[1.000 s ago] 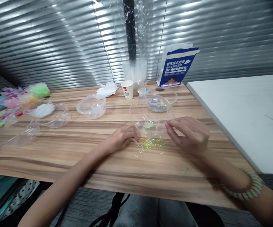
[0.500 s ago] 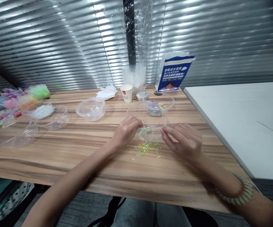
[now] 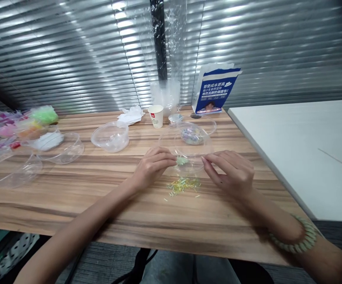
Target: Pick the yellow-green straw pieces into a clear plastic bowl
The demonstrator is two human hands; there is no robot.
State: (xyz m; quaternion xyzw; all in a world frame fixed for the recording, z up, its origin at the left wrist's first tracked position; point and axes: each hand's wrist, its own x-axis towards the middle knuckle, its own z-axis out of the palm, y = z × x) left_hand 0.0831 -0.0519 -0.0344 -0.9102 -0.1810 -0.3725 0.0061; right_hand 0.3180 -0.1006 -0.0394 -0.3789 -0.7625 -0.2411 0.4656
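Fingertips of the right hand [image 3: 229, 171] and left hand [image 3: 153, 167] bend at either side of the clear round plastic tub [image 3: 192, 169] with pale-green pieces [image 3: 182, 160] inside; any grip is unclear. Light, low touches suit the loose yellow-green tubes [image 3: 184, 184] nearby on the striped wooden tabletop [image 3: 159, 221]; silver slatted blinds [image 3: 85, 59] stand behind.

Silvery blinds [image 3: 79, 55] (light glinting through slats), wood-grain table [image 3: 105, 213], white tabletop [image 3: 303, 157] beside.

I count two hands [image 3: 232, 169], one bracelet [image 3: 301, 247], one paper cup [image 3: 156, 117], one blue bag [image 3: 213, 94] and two tabletops [image 3: 129, 232] on view.
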